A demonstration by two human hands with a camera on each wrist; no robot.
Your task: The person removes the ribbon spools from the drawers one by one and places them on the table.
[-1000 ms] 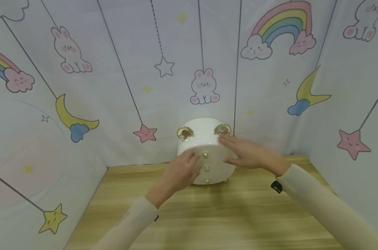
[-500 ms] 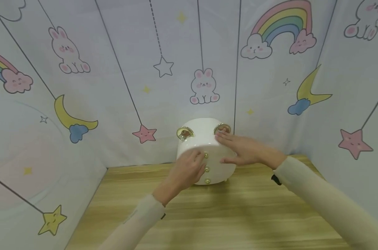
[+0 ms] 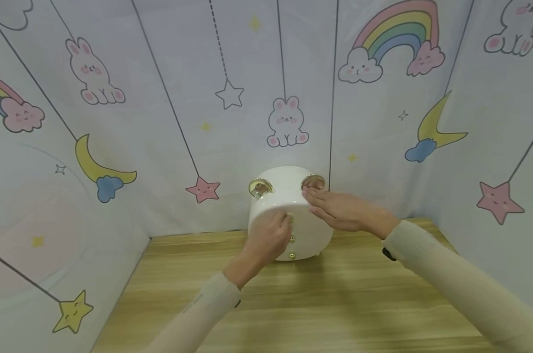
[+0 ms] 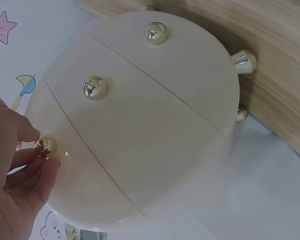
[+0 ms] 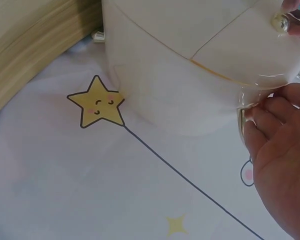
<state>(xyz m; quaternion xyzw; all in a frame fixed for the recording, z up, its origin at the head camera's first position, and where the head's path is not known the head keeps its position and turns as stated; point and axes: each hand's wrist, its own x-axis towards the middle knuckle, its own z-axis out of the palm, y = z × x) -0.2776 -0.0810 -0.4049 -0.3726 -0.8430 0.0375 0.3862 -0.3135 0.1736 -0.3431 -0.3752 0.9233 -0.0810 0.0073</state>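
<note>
A glossy white rounded box with drawers [image 3: 308, 235] stands on the table against the back wall, with gold ears and gold feet. Three round gold knobs run down its front, and thin seams divide the drawers. My left hand [image 3: 270, 239] pinches the top drawer knob [image 4: 45, 146] between thumb and fingers; the middle knob [image 4: 95, 88] and bottom knob [image 4: 156, 33] are free. My right hand [image 3: 343, 210] rests its fairly straight fingers on the box's top front edge, by the right gold ear [image 3: 313, 182]. The left gold ear [image 3: 260, 188] is untouched.
The wood-grain table [image 3: 319, 304] extends in front of the box. White cloth walls [image 3: 231, 147] printed with bunnies, stars and rainbows enclose it at the back and both sides.
My left hand has moved right and closed its fingers on the top knob. My right hand has slid slightly left, its thumb drawn in towards the fingers. The box stays in place.
</note>
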